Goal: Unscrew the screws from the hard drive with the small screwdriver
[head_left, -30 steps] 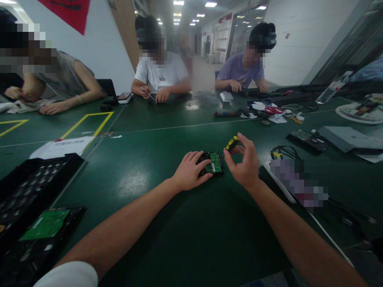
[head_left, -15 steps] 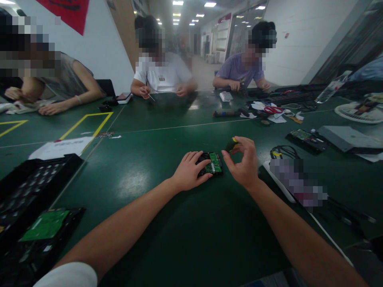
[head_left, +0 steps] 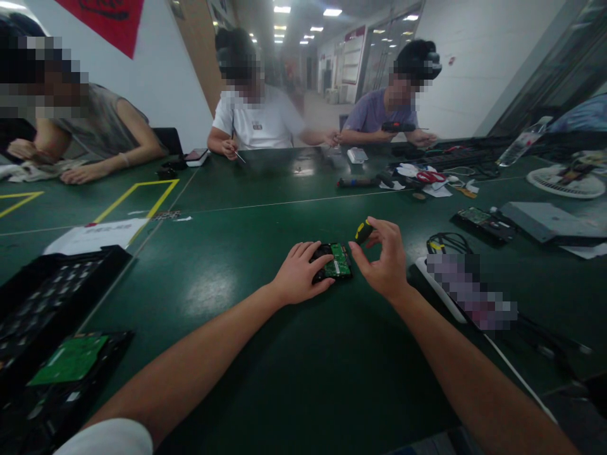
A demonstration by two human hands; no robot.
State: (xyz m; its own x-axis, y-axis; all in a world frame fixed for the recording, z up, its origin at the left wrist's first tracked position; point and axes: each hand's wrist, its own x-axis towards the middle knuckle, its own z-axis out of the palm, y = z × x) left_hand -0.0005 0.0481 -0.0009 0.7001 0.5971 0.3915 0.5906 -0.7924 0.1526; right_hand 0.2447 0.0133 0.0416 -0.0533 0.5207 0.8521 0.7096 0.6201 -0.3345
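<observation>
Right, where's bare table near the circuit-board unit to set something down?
Bare table lies between the left forearm and right forearm, nearside of the circuit-board unit. Another patch separates the black tray from the left forearm; a third runs beyond the unit to the pale seam. Crowded: the right side, with coiled cable, second board and grey box.

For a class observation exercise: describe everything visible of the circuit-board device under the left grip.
The circuit-board device is small, flat and roughly rectangular, with hard-looking black edges and a green board bearing a pale patch. It lies flat on the dark green table. The left grip rests on it, fingers spread, partly hiding its left side. Its right end is uncovered; any markings are too small to read.
</observation>
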